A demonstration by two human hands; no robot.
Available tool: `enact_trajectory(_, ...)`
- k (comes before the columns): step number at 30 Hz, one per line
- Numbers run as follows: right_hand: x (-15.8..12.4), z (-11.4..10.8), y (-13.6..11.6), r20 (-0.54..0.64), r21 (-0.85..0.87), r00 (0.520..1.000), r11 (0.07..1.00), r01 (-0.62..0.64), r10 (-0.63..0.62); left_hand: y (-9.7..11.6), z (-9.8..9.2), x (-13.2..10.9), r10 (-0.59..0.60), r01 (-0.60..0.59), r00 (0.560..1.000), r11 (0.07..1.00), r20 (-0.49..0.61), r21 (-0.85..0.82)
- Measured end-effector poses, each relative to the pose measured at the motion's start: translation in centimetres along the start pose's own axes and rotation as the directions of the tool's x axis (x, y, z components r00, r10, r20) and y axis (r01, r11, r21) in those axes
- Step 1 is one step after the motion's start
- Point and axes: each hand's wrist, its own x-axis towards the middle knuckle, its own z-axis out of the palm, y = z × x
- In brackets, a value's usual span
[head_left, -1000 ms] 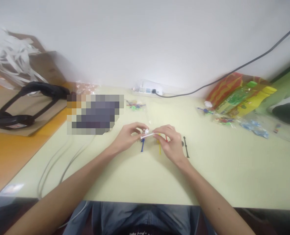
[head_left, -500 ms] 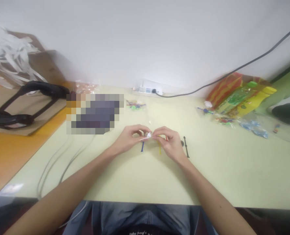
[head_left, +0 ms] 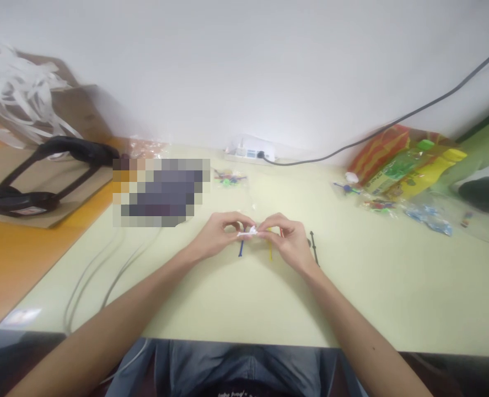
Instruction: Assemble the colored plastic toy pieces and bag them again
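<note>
Two hands pinch a small white plastic piece (head_left: 252, 231) above the middle of a pale table (head_left: 236, 309).
The left hand (head_left: 219, 232) and right hand (head_left: 286, 238) each grip it between thumb and fingers, fingertips nearly meeting. Just below, a blue stick (head_left: 241, 249) lies to the left and a yellow stick (head_left: 271, 252) to the right, partly hidden by the right hand; a black stick (head_left: 315, 248) lies farther right, beside the right wrist.

A slim white bar (head_left: 243, 235), nearly level, and a small white piece (head_left: 253, 229), partly hidden, are pinched between left hand (head_left: 220, 232) and right hand (head_left: 286, 238).
</note>
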Motion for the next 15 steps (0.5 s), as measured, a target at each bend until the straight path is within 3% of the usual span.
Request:
enact_trajectory(7,-0.04,-0.12,-0.7,0.049,-0.004,0.999,1.0,0.013,-0.013,0.52,-0.23,-0.05,0.004,-0.004,1.0,1.0,0.019,-0.003)
enact_trajectory(15,-0.07,-0.18,-0.73,0.045,0.05,0.995,0.995,-0.088,0.086,0.87,-0.53,0.1,0.069,-0.068,0.996,0.998,0.065,-0.018)
